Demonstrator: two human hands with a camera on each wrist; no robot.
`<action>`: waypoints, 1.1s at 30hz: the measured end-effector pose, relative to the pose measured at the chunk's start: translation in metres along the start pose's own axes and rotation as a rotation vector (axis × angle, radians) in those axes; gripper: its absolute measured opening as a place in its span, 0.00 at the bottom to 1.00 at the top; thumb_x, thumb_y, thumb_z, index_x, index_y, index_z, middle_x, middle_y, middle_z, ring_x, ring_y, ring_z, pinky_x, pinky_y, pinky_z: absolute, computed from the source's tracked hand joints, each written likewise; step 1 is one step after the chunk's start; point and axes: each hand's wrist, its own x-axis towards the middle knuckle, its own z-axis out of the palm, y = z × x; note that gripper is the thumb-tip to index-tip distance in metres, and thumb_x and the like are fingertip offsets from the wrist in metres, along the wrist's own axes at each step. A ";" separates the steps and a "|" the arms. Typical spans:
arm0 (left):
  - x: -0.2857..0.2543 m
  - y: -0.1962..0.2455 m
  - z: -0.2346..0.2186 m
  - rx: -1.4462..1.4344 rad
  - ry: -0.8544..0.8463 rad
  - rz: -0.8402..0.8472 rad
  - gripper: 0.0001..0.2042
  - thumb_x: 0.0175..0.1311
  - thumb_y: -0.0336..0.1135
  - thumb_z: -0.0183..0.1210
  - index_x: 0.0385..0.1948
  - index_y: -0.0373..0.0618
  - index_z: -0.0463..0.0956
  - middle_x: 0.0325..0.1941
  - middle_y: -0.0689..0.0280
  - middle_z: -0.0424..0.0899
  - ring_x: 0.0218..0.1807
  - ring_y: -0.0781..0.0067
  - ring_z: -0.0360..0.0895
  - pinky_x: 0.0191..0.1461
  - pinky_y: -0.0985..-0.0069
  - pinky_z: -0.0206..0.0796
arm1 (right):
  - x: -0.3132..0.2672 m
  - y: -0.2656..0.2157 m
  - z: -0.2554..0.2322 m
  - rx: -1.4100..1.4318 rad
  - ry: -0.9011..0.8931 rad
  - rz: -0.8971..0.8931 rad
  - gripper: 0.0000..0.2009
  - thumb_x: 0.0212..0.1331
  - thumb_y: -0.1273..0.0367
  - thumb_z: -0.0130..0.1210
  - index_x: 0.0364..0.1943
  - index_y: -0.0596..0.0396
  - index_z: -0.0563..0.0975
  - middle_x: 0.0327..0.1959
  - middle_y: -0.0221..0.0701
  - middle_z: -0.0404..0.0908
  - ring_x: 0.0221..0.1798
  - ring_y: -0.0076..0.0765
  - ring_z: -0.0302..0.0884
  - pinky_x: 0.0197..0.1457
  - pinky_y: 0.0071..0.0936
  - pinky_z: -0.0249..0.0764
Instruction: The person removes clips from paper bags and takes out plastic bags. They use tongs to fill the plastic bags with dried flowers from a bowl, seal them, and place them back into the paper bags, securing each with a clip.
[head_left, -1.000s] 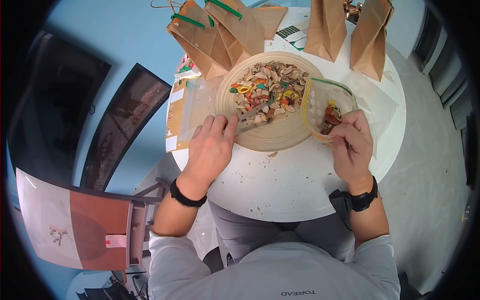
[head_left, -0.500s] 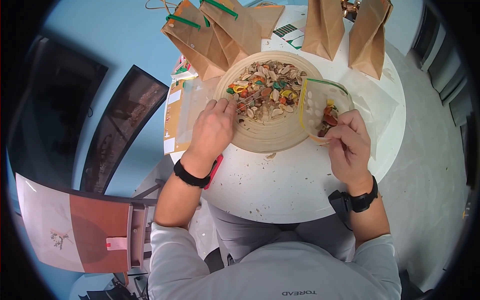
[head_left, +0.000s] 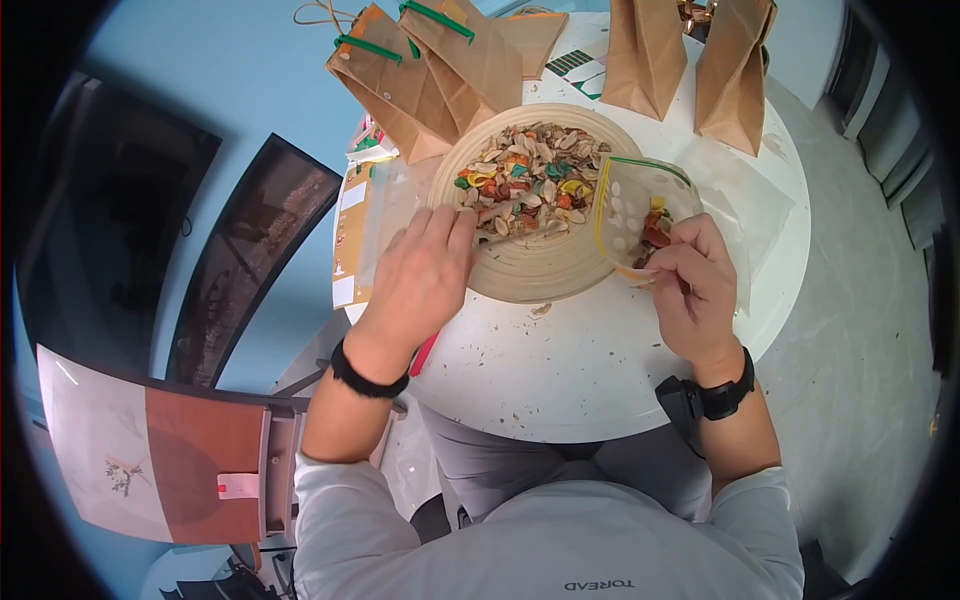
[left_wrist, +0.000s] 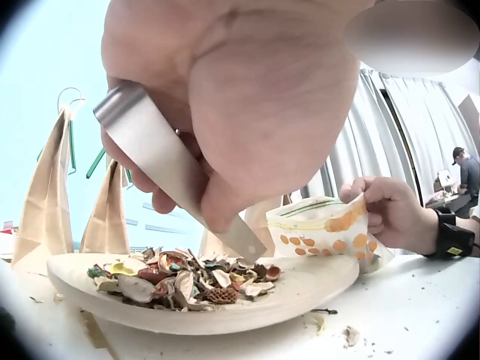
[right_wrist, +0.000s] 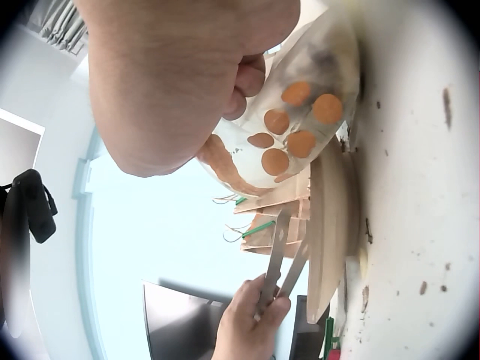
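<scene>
Left hand [head_left: 425,280] grips metal tongs [left_wrist: 150,142], arms spread, tips at the dried mix [head_left: 535,165]; contact unclear. Mix is heaped on the round plate [head_left: 540,282], set in from the desk's [head_left: 540,385] near edge. Right hand [head_left: 700,290] pinches the rim of a clear dotted bag [head_left: 622,212] at the plate's right edge, some pieces inside. Brown paper bags [head_left: 647,60] stand along the desk's far edge.

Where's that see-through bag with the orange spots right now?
In the head view, the see-through bag is right of centre, at the right rim of the round tray, its edge pinched by the person's right hand.
</scene>
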 end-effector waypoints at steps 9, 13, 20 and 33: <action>-0.020 -0.028 0.033 0.134 -0.041 -0.179 0.22 0.62 0.32 0.67 0.58 0.34 0.77 0.47 0.50 0.80 0.50 0.47 0.80 0.53 0.57 0.75 | 0.002 0.003 0.002 -0.015 -0.033 -0.069 0.10 0.46 0.85 0.55 0.31 0.60 0.81 0.39 0.37 0.71 0.36 0.37 0.73 0.36 0.28 0.69; 0.009 -0.036 0.051 0.084 -0.010 -0.087 0.19 0.64 0.31 0.64 0.55 0.32 0.80 0.46 0.48 0.83 0.51 0.45 0.80 0.54 0.55 0.76 | 0.000 0.006 0.001 -0.030 0.018 -0.089 0.09 0.46 0.83 0.57 0.31 0.56 0.80 0.39 0.37 0.73 0.37 0.44 0.76 0.38 0.33 0.73; 0.015 -0.039 0.061 0.036 0.054 0.006 0.18 0.62 0.26 0.64 0.54 0.33 0.81 0.44 0.52 0.83 0.47 0.48 0.80 0.50 0.57 0.75 | -0.004 0.007 0.002 0.020 0.030 -0.058 0.09 0.46 0.83 0.57 0.31 0.56 0.80 0.38 0.35 0.73 0.36 0.42 0.75 0.37 0.32 0.72; 0.018 -0.013 0.022 0.025 0.138 0.000 0.18 0.58 0.24 0.69 0.51 0.37 0.82 0.40 0.56 0.82 0.43 0.51 0.79 0.48 0.59 0.74 | -0.001 0.003 0.001 0.032 -0.007 -0.045 0.11 0.46 0.87 0.53 0.32 0.61 0.81 0.37 0.35 0.69 0.32 0.35 0.69 0.34 0.27 0.68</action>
